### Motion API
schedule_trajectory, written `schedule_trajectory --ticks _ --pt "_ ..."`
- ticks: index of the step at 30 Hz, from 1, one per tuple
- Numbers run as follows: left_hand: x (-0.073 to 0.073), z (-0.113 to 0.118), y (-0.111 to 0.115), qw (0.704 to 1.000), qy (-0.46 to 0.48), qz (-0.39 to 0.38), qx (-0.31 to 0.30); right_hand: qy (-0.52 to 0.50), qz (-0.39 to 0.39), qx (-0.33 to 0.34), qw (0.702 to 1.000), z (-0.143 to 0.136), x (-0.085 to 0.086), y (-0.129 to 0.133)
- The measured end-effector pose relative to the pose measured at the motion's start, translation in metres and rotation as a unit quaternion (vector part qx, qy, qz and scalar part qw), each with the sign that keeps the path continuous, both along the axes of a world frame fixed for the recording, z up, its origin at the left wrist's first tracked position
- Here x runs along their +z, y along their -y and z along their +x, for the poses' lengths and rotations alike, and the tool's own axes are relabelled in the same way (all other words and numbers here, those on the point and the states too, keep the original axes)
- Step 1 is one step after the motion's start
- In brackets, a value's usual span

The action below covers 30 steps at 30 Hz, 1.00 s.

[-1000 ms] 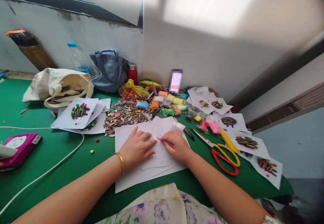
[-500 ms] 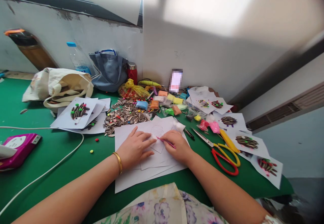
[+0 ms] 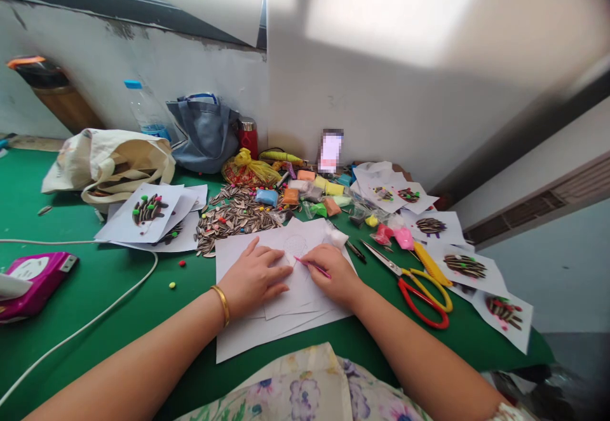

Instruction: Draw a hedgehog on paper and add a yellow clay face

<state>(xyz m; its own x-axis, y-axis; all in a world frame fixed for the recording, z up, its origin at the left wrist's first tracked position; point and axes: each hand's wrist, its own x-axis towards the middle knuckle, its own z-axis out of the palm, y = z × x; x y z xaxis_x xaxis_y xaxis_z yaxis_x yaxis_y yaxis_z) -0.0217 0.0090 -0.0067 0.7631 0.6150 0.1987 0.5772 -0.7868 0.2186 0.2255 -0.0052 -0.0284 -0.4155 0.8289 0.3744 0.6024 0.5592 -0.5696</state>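
Observation:
Several sheets of white paper (image 3: 238,341) lie stacked before me, the top one bearing a faint rounded outline (image 3: 296,243) filled with thin lines. My left hand (image 3: 260,276) rests flat on the top sheet, fingers spread, with nothing in it. My right hand (image 3: 331,272) is closed in a writing grip on a slim pink pen-like stick (image 3: 320,270). Its tip meets the paper just below the outline, close to my left fingertips. Beside the right hand sit a small white lump in clear wrap (image 3: 335,237) and a black pen (image 3: 356,253).
Sunflower seeds (image 3: 233,218) are heaped behind the paper, beside coloured clay packets (image 3: 290,196). Scissors (image 3: 414,281) and a yellow cutter (image 3: 431,265) lie right. Seed-decorated sheets (image 3: 464,268) flank both sides. A white cable (image 3: 95,316), cloth bags (image 3: 204,132) and a phone (image 3: 331,151) surround these.
The fingers of my left hand have shifted very slightly to the right on the paper. My right hand keeps the pink stick at nearly the same spot.

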Motion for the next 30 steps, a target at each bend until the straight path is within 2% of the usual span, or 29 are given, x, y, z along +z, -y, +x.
schedule_trajectory --ticks 5,11,18,20,24,30 --pt "0.000 -0.001 -0.001 1.000 0.009 -0.007 0.004 -0.003 0.008 -0.004 1.000 0.001 -0.001 0.000" --pt "0.002 0.000 0.001 1.000 0.029 -0.012 0.001 0.017 0.012 -0.042 0.999 0.004 -0.001 0.000" --pt "-0.004 0.004 0.007 0.994 0.081 -0.001 -0.077 0.028 0.003 -0.034 0.999 0.004 0.000 -0.001" --pt "-0.003 0.004 0.005 0.994 0.092 0.004 -0.053 0.040 0.011 -0.034 0.999 0.004 0.001 -0.001" --pt "-0.001 0.000 -0.003 0.996 0.086 0.010 0.032 0.060 0.028 -0.050 0.997 0.004 0.002 0.001" --pt "-0.006 -0.004 -0.007 0.999 0.033 -0.039 -0.012 0.049 0.015 -0.043 0.998 0.003 0.003 0.001"
